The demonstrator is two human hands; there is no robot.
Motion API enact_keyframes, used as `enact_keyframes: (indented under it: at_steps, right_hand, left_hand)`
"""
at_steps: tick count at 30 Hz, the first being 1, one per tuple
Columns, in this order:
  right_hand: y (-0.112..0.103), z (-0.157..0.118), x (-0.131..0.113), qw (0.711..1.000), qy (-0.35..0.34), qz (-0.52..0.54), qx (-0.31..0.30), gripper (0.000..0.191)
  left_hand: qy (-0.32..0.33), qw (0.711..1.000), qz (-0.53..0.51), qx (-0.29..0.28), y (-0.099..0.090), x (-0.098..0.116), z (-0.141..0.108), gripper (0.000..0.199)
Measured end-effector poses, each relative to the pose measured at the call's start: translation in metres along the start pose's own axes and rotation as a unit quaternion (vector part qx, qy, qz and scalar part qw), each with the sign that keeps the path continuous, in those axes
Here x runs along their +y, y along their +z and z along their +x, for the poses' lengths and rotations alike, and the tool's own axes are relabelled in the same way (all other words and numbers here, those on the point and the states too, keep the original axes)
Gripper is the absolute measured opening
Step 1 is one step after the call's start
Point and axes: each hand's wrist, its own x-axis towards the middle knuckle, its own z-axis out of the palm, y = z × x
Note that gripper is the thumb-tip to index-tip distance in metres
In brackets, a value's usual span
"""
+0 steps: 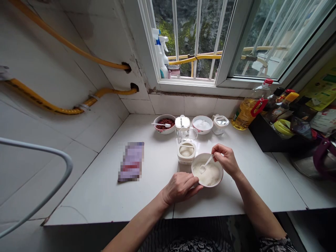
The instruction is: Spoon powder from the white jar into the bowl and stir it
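Left hand (pixel 181 185) grips bowl (pixel 201 159) at its near-left side, likely steadying it. Open jar (pixel 186 161) sits beside the bowl's far-left edge, probably for short reach; white spoon (pixel 202 169) slants into bowl's white grains (pixel 212 176), handle pinched by right hand (pixel 225 159), likely for control.

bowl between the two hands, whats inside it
Inside the bowl are pale granules, with a white spoon held over them by the right hand. What lies beneath their surface is hidden, and the left hand covers part of the rim.
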Motion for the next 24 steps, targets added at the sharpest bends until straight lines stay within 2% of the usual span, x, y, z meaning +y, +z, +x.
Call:
enact_keyframes:
  at_steps: [8,14,19,22,24]
  right_hand:
    - [-0.001,0.006,0.002,0.988,0.078,0.135,0.022,0.009]
    - [0.002,0.007,0.006,0.98,0.086,0.174,0.032,0.01]
    - [0.009,0.004,0.005,0.987,0.031,0.152,0.033,0.022]
    - [0.013,0.0,0.005,0.994,-0.03,0.101,0.033,0.016]
    - [0.014,-0.002,0.007,0.995,-0.096,0.022,0.031,0.007]
  left_hand:
    - [0.001,1.0,-0.001,0.002,0.001,-0.001,-0.001,0.019]
    - [0.006,1.0,-0.003,0.003,0.001,-0.001,-0.001,0.019]
    - [0.002,1.0,-0.007,0.003,0.001,-0.001,-0.001,0.018]
    - [0.001,1.0,-0.007,0.002,0.001,-0.001,-0.001,0.018]
    - [0.002,1.0,-0.007,0.0,0.001,-0.001,-0.001,0.018]
